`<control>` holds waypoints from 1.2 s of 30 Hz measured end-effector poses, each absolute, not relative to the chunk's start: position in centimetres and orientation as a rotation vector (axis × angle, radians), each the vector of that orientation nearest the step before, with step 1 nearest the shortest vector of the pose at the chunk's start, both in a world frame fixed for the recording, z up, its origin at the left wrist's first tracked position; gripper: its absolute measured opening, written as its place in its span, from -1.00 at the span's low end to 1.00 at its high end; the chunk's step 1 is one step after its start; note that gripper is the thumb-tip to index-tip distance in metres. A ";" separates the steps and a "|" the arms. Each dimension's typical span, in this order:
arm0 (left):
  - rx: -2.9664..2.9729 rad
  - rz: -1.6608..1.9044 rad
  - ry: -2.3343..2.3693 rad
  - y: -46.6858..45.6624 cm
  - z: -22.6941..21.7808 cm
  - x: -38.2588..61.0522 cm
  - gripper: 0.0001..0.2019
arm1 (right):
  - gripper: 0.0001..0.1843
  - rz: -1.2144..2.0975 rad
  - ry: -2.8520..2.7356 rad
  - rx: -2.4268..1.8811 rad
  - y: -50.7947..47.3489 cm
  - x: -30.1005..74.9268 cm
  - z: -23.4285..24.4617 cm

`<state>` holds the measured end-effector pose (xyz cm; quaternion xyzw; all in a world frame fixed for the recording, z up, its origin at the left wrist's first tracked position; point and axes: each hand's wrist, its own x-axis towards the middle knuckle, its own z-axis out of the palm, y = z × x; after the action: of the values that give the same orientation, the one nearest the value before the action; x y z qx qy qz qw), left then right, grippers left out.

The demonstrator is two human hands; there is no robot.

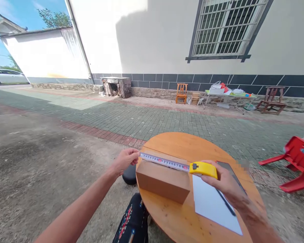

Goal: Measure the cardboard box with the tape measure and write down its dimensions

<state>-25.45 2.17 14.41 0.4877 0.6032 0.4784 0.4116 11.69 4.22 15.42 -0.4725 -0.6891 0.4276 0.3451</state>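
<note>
My left hand pinches the free end of a measuring tape, its fingers closed at the left end of the blade. The white blade with black and red numbers stretches along the top of a brown cardboard box. At the box's right end, my right hand is closed around the yellow case of the tape measure. The box lies on a round wooden table. Beneath my right forearm are a white sheet of paper and a black pen.
A dark flat object lies beside the paper. A black round stool stands left of the table, and a red plastic chair to the right. By the wall are a wooden chair and a cluttered folding table.
</note>
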 end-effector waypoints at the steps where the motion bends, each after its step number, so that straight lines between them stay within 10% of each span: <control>1: 1.243 1.193 1.531 2.5 14.3 -25.2 -0.67 | -0.50 1.119 -1.791 -1.221 4.9 11.9 15.2; 36: 1.421 0.950 1.601 4.9 12.2 -24.8 -0.56 | -0.49 1.315 -1.726 -1.200 6.1 16.0 12.0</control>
<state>-24.76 4.88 12.18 0.5589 0.6298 0.3734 0.3892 16.04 6.06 11.99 -0.4577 -0.6584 0.5015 0.3248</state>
